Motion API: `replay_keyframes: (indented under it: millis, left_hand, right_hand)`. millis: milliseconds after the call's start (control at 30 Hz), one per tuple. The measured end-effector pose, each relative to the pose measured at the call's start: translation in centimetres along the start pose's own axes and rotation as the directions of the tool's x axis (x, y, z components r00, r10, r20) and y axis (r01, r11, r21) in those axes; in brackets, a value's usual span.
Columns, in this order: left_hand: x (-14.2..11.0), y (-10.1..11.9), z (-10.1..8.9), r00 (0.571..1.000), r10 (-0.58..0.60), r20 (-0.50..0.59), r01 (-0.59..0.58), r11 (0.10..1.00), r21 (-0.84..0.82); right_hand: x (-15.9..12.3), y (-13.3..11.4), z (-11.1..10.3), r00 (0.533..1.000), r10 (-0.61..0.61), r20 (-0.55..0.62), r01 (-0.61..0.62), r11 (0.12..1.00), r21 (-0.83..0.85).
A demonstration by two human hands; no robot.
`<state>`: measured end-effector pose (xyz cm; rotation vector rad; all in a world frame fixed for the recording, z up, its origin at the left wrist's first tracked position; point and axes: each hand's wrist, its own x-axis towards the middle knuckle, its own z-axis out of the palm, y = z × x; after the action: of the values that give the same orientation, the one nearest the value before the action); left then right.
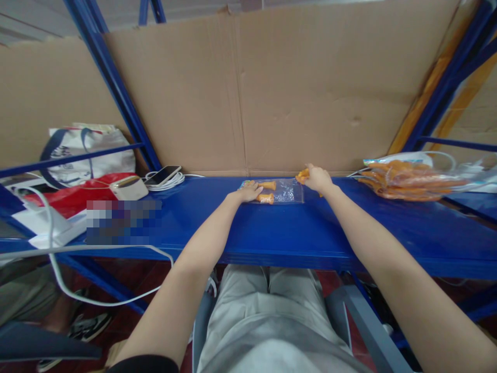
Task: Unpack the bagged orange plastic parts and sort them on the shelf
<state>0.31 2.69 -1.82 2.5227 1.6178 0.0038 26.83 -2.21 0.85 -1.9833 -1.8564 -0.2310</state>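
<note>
Our right grip [317, 178] pinches an orange piece [302, 176]; our left grip [248, 192], loosely spread, rests on the mid-frame plastic bag [291, 192], which light pressure could let slide.

The shelf [186, 223] and post [116, 88] are deep blue, the cardboard [310, 88] plain tan. The pieces [266, 198] are bright orange, the small bag [289, 192] clear; the bundle [407, 181] is orange too (a touch duller). The tote [106, 160] is white with navy handles, the cloth [81, 194] red, the cable [52, 259] white, the trousers [248, 305] pale grey, the floor [149, 269] dark red.
</note>
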Motion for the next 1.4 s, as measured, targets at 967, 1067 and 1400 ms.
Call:
replay_keyframes:
  millis: [967,1067,1400]
  left_hand:
    - [1.2,-1.0,0.6,0.999,-0.025,-0.021,0.025,1.0,-0.018]
    - [1.6,-1.5,0.8,0.997,-0.062,-0.05,0.06,0.997,-0.042]
    - [0.6,-3.0,0.3,0.97,-0.225,-0.095,0.217,0.972,-0.092]
  right_hand:
    - [0.5,0.1,-2.3,0.993,0.104,-0.055,-0.092,0.977,0.194]
    - [0.5,0.2,-2.6,0.995,0.097,-0.019,-0.094,0.987,0.129]
    - [0.7,0.5,-1.3,0.999,-0.021,0.036,0.019,0.997,0.076]
